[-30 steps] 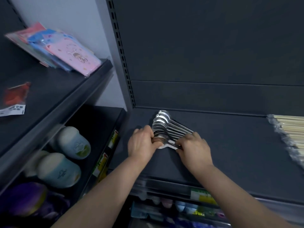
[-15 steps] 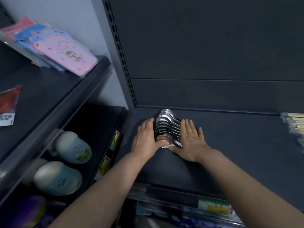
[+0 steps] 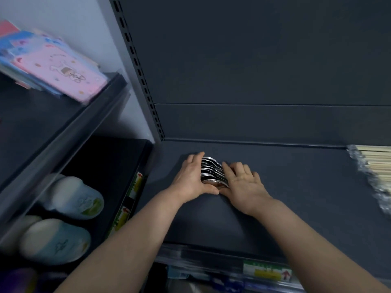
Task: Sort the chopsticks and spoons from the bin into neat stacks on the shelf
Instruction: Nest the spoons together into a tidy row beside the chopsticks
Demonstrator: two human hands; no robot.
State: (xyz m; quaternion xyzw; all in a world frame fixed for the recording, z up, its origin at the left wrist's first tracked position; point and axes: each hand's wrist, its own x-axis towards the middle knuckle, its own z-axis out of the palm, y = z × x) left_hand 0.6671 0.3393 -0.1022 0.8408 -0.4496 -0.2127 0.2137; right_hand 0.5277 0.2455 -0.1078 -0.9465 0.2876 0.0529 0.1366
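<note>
A stack of shiny metal spoons [image 3: 210, 171] lies on the dark shelf [image 3: 296, 187], near its left rear corner. My left hand [image 3: 190, 178] presses flat against the left side of the stack, fingers straight and pointing away from me. My right hand [image 3: 243, 182] lies flat over the spoon handles on the right side, fingers straight, touching the stack. The bowls show between the two hands; the handles are hidden under my right hand. A bundle of pale chopsticks in clear plastic wrap [image 3: 374, 163] lies at the shelf's right edge.
A slotted upright [image 3: 137, 68] bounds the shelf on the left. Pink and blue flat packs [image 3: 61, 70] lie on the upper left shelf. Pale slippers [image 3: 69, 197] sit on the lower left shelf. Price labels [image 3: 266, 271] line the front rail.
Both hands have gone from gripping the fanned spoons to lying flat on either side and have pushed them into a tighter stack. The view has shifted slightly.
</note>
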